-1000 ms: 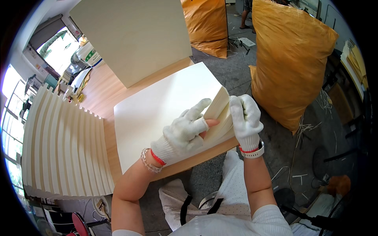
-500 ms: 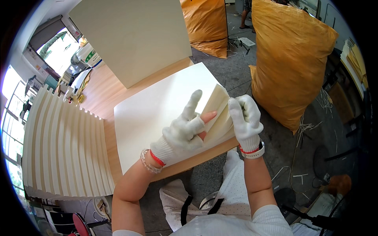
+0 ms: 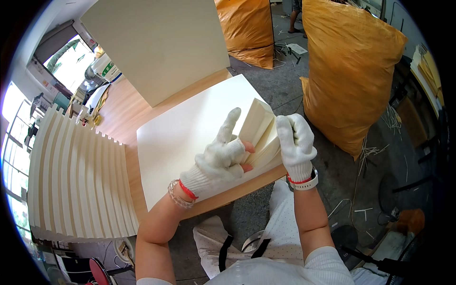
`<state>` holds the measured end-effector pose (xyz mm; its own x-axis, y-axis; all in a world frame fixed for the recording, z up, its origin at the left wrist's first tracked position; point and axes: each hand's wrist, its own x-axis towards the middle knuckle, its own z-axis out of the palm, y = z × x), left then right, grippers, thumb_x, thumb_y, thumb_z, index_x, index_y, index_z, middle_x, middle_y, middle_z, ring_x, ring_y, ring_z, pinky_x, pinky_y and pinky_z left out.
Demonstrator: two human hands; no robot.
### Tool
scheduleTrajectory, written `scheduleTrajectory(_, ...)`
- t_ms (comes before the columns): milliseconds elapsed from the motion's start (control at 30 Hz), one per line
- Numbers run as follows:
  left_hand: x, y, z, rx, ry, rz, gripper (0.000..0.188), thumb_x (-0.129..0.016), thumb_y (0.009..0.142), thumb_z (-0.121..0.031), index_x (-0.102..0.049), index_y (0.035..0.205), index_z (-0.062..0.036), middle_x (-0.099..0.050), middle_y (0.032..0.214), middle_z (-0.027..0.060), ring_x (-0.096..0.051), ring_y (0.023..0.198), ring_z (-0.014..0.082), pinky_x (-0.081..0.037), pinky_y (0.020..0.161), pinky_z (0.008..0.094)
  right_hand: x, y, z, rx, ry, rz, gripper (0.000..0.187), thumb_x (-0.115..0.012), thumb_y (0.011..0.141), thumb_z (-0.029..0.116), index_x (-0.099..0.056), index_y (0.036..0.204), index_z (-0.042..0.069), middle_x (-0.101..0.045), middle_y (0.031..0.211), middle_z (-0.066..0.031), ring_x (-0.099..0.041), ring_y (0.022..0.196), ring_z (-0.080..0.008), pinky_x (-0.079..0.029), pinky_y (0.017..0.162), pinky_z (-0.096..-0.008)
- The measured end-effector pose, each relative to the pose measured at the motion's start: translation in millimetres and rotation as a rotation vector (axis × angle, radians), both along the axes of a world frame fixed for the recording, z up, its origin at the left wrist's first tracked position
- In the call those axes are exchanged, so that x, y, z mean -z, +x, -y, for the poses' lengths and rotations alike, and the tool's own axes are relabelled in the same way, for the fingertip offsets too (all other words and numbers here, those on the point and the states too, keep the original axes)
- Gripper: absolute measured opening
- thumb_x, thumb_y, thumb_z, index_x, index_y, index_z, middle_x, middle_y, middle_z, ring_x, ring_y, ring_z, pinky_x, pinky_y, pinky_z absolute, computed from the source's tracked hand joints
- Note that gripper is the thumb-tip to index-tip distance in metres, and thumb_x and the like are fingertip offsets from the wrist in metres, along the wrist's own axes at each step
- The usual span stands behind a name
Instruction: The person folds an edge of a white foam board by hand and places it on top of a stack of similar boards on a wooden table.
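Observation:
A folded cream paper or thin card piece (image 3: 256, 124) stands on a large white sheet (image 3: 185, 118), its folds fanned apart. My left hand (image 3: 213, 159), in a white knit glove with bare tips on two fingers, grips the piece's left side. Those bare tips press on the folds while one gloved finger stretches out away from it. At the piece's right edge, my right hand (image 3: 297, 140), also gloved, is closed with the thumb against the curled fingers. The edge runs up to that thumb; the exact pinch is hidden.
A pleated cream stack (image 3: 80, 175) stands at the left of the wooden table (image 3: 118, 107). A large beige board (image 3: 161, 47) rises at the back. Orange sacks (image 3: 351, 71) stand on the floor at the right, beside scattered strips. A person's leg (image 3: 294, 19) shows far back.
The folds of the cream piece have spread wider, and its left part leans further left. My left hand has shifted slightly left; the right hand has hardly moved.

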<state>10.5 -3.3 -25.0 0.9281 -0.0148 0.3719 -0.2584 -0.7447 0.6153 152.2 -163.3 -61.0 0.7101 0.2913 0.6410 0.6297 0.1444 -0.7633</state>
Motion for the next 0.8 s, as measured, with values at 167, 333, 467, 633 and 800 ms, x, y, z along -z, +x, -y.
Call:
scheduleTrajectory(167,-4,-2,3,-0.003,0.017,-0.005,0.033,-0.069,0.078,0.008,-0.072,0.107,-0.0051,-0.031,0.162,0.0290,-0.041,0.147,0.0386,-0.048,0.104,0.0368,4,2,1,-0.052,0.002,-0.007,0.024,-0.067,0.099,0.015,-0.058,0.081,0.002,-0.055,0.072,-0.0050,-0.051,0.062,-0.0144,-0.042,0.057,-0.0329)
scheduleTrajectory(333,0,1,-4,0.054,0.086,-0.023,0.032,-0.075,0.077,0.006,-0.071,0.107,-0.0033,-0.029,0.162,0.0304,-0.051,0.140,0.0380,-0.050,0.100,0.0366,2,1,-1,-0.018,0.013,-0.037,0.024,-0.067,0.099,0.016,-0.058,0.081,0.002,-0.054,0.070,-0.0049,-0.050,0.061,-0.0139,-0.041,0.056,-0.0327)
scheduleTrajectory(467,-5,-1,2,0.008,0.018,-0.059,0.033,-0.085,0.071,0.003,-0.071,0.100,-0.0047,-0.025,0.164,0.0299,-0.050,0.141,0.0354,-0.051,0.099,0.0358,3,-1,-2,-0.011,0.025,-0.074,0.024,-0.068,0.099,0.015,-0.059,0.081,0.002,-0.054,0.069,-0.0050,-0.051,0.060,-0.0138,-0.041,0.056,-0.0330)
scheduleTrajectory(633,-3,-1,2,0.008,-0.061,-0.032,0.034,-0.081,0.073,0.006,-0.072,0.104,-0.0051,-0.020,0.166,0.0290,-0.052,0.138,0.0329,-0.051,0.097,0.0357,6,1,0,-0.035,0.042,-0.046,0.022,-0.067,0.099,0.014,-0.060,0.083,0.002,-0.055,0.072,-0.0047,-0.050,0.062,-0.0130,-0.042,0.057,-0.0316)
scheduleTrajectory(800,-7,-1,7,-0.022,0.086,-0.040,0.039,-0.069,0.074,0.012,-0.073,0.110,-0.0028,-0.024,0.164,0.0301,-0.067,0.117,0.0302,-0.054,0.088,0.0331,5,1,2,-0.069,0.039,-0.033,0.021,-0.068,0.099,0.014,-0.060,0.084,0.002,-0.056,0.074,-0.0042,-0.050,0.063,-0.0119,-0.042,0.058,-0.0307)
